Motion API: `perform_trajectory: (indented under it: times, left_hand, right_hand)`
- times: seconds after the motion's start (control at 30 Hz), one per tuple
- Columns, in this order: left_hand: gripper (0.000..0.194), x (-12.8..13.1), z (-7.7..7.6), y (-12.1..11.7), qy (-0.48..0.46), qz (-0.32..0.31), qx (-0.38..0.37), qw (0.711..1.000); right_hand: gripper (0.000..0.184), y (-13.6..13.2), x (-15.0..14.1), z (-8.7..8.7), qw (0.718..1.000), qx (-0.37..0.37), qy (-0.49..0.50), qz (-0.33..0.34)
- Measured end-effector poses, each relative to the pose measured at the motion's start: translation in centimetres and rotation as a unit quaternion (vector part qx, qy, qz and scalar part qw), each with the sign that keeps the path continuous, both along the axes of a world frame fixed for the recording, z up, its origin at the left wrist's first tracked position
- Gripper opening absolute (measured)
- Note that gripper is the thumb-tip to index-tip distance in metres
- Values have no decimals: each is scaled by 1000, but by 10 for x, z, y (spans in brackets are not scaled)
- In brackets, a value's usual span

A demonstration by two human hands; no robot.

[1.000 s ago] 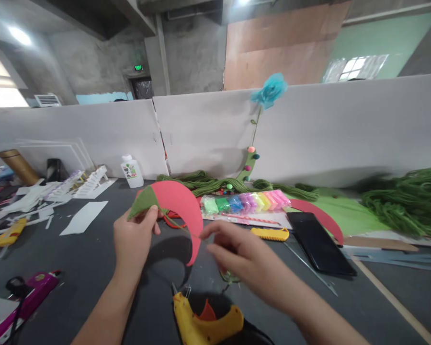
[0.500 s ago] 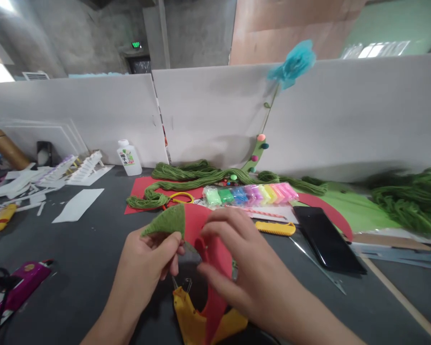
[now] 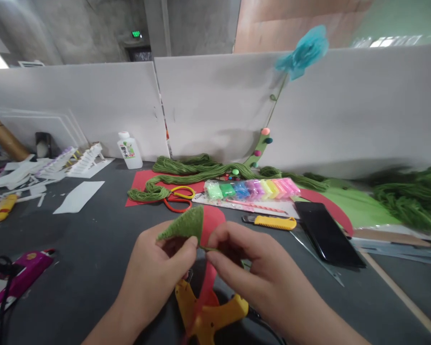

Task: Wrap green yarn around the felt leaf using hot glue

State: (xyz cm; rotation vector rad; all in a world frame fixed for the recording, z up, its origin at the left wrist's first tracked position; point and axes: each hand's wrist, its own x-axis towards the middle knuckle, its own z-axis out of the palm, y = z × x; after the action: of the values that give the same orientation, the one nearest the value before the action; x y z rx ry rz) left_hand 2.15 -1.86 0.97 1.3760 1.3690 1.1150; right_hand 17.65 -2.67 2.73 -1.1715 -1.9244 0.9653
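A red crescent-shaped cutout (image 3: 212, 219) has one pointed end wrapped in green yarn (image 3: 185, 224). My left hand (image 3: 165, 268) is closed on that wrapped end, thumb in front. Close beside it, my right hand (image 3: 253, 258) pinches a strand of green yarn (image 3: 211, 248) at the edge of the wrapping. The crescent's lower tip hangs down in front of a yellow hot glue gun (image 3: 190, 299), which lies on the dark table below my hands. Part of the crescent is hidden behind my right fingers.
Behind my hands lie scissors (image 3: 182, 192), green yarn skeins (image 3: 187, 167), colourful clay packs (image 3: 251, 189) and a yellow utility knife (image 3: 275, 222). A black phone (image 3: 328, 235) is at right. A white bottle (image 3: 130, 151), paper scraps (image 3: 79, 196) and a purple tool (image 3: 25, 275) are left.
The crescent has come lower and nearer, its free end swinging down over the glue gun. My right hand has closed in from the right to the left hand. The view has tilted down.
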Motion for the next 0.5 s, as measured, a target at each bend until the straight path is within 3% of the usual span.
perform_trajectory:
  times: [0.27, 0.5]
  left_hand:
    - [14, 1, 1, -2, -85, -110, -123, 983]
    - [13, -4, -10, -1, -132, -162, -140, 968]
  right_hand:
    - [14, 2, 13, 15, 996, 78, -30, -41]
    - [11, 5, 21, 17, 989, 127, -71, -33]
